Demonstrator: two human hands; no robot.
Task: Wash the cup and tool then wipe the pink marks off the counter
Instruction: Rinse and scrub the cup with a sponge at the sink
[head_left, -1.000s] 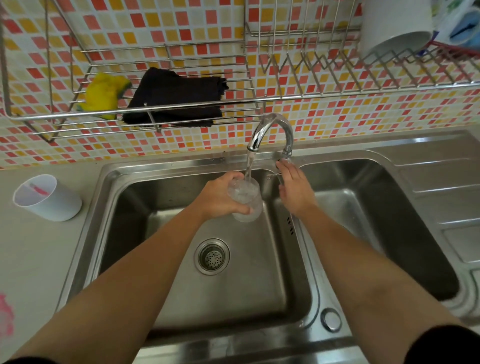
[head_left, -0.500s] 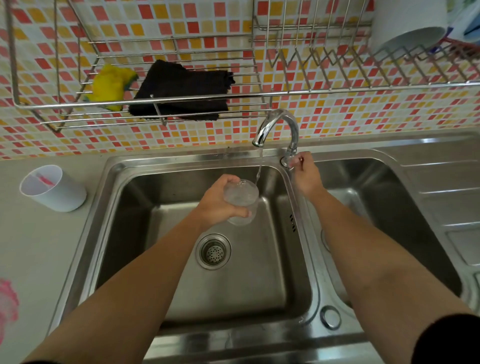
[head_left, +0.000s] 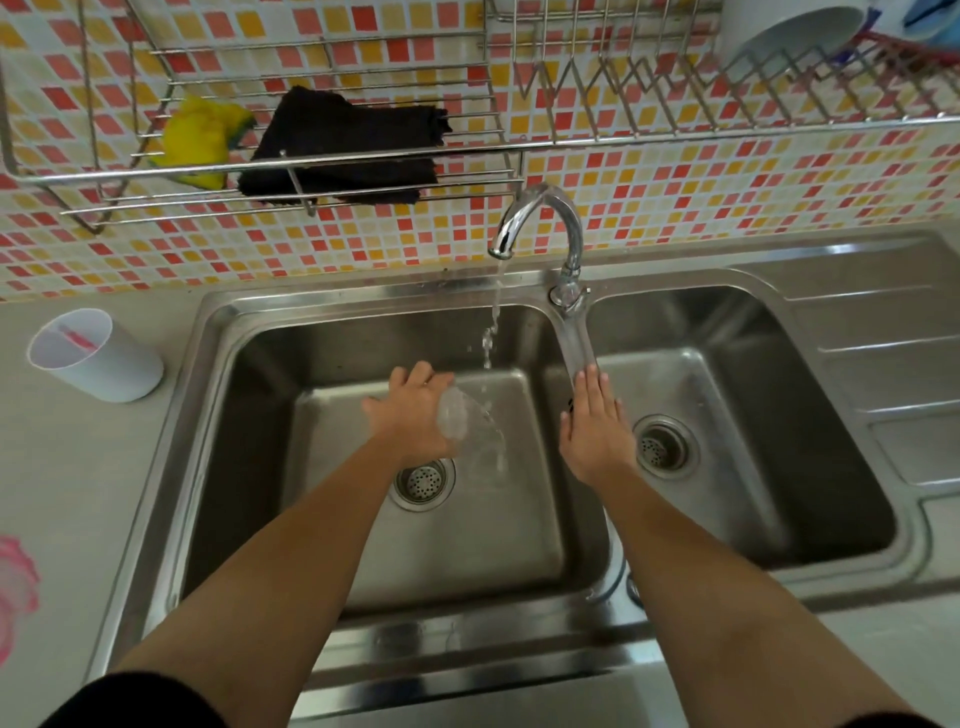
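Left hand (head_left: 410, 415) fingers (head_left: 415, 373) curl round a clear cup (head_left: 457, 415), tipped sideways above the left basin (head_left: 493, 545), water (head_left: 488, 447) spilling out. Right hand (head_left: 595, 426) is beside it, its fingers straight and together.

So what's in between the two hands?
In the head view, the clear cup that the left hand holds, tipped and spilling, and the thin stream falling from the tap. The right hand holds nothing.
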